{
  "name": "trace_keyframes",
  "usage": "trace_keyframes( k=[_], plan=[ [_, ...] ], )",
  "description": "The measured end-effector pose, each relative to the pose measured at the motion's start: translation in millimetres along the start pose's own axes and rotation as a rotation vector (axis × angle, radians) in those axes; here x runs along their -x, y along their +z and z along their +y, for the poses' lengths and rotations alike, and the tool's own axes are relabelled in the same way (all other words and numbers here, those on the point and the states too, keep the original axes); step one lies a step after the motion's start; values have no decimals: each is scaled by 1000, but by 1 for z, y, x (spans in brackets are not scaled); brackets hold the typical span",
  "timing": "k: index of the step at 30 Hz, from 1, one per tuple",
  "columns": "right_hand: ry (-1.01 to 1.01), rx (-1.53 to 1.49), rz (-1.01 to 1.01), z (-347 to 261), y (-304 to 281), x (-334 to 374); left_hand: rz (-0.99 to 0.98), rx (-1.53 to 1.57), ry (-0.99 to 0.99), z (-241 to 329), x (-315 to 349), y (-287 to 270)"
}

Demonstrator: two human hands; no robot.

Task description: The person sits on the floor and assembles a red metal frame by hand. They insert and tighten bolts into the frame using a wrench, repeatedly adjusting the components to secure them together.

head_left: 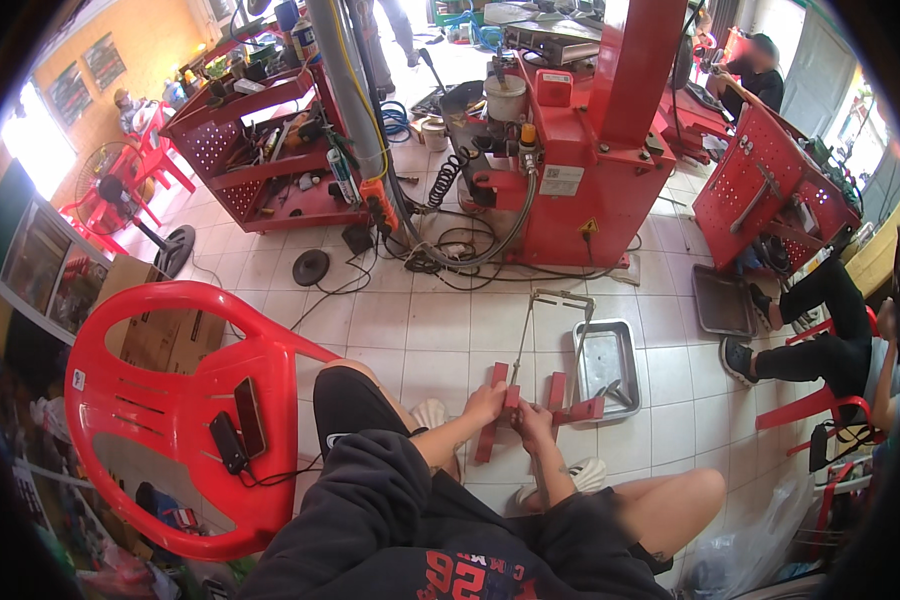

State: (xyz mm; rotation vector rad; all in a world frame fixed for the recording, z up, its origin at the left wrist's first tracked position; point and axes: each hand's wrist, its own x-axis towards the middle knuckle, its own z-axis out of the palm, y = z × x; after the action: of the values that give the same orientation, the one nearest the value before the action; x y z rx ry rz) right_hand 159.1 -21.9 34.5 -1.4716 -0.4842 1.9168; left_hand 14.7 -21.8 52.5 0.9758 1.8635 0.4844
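Two bare hands meet low in the middle of the view, over a white tiled floor: the left hand is closed around the upper end of a red metal bracket tool, and the right hand grips the same tool just beside it, fingers wrapped tight, the two hands almost touching. The tool lies on the floor between the person's bare knees, with several red bars side by side and a thin grey rod frame rising away from it toward the machine. Just right of the tool sits a shallow metal tray, rectangular and grey. Beyond it stands a large red machine bearing a white rectangular label on its front and a small yellow triangular sticker lower down; black cables tangle at its base. To the left, a red plastic chair holds two dark phones on its seat, and a brown cardboard box with a dark printed strip stands behind it. A red tool cart full of tools fills the upper left; a red pegboard stand leans at the upper right, where another person's dark-trousered legs stretch across the floor. Two framed pictures hang on the orange wall.
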Motion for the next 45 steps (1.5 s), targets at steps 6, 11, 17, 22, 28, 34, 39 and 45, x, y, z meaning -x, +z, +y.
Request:
trace_keyframes(
  k=[6, 11, 17, 22, 28, 34, 39, 45],
  plan=[
    [-109, 180, -31, 0, -7, -5, -15, -16, 82, 6, 6, -2],
    [-108, 184, -43, 4, -9, -2, 13, -31, 97, 8, 12, -5],
    [51, -33, -120, 10, -20, -9, -20, -27, 62, 7, 7, -5],
    [24, -40, -94, 10, -22, -13, -26, -15, 95, 7, 8, -4],
    [-35, 162, 1, -4, -5, 8, -30, -79, 125, -2, 0, 0],
    [25, -28, -5, 12, -13, -1, -39, -19, 24, -4, -7, 6],
    [41, -183, -133, 21, -14, -12, 18, -102, 117, -19, -16, 11],
    [164, -237, -245, 8, -8, -4, 14, -153, 127, -13, -8, 5]
  ],
)
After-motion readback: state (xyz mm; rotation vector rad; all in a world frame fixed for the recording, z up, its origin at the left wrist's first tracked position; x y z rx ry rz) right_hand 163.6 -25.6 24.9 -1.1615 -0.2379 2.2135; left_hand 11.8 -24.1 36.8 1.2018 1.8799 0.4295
